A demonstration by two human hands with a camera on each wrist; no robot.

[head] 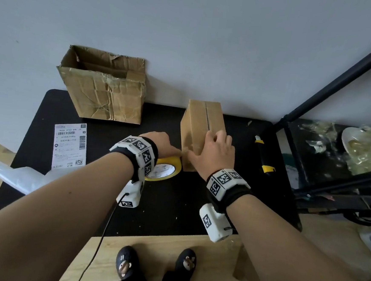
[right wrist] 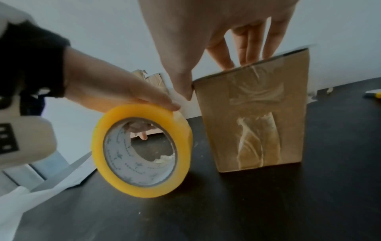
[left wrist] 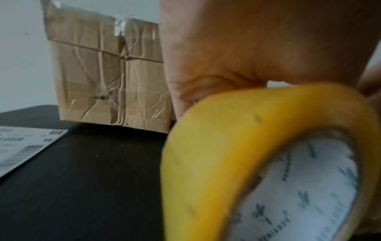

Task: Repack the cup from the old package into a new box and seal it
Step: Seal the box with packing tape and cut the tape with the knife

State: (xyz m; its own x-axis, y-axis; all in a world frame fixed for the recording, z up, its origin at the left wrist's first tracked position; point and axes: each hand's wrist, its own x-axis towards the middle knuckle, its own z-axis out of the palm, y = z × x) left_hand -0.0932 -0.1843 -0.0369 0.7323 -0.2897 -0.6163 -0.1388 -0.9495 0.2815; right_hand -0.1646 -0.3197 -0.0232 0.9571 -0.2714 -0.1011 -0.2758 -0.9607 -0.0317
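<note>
The new box [head: 201,132] stands closed on the black tabletop [head: 163,209], top seam still untaped; the cup is presumably inside, unseen. The right hand [head: 218,151] lies on its near top edge, fingers nearly straight, pressing. At its nine o'clock, the left hand [head: 160,144] grips the yellow tape roll [right wrist: 142,150], fingers curled around the rim. To seal well, I'd keep the flaps pressed flush and run tape squarely along the seam, smoothing wrinkles.
</note>
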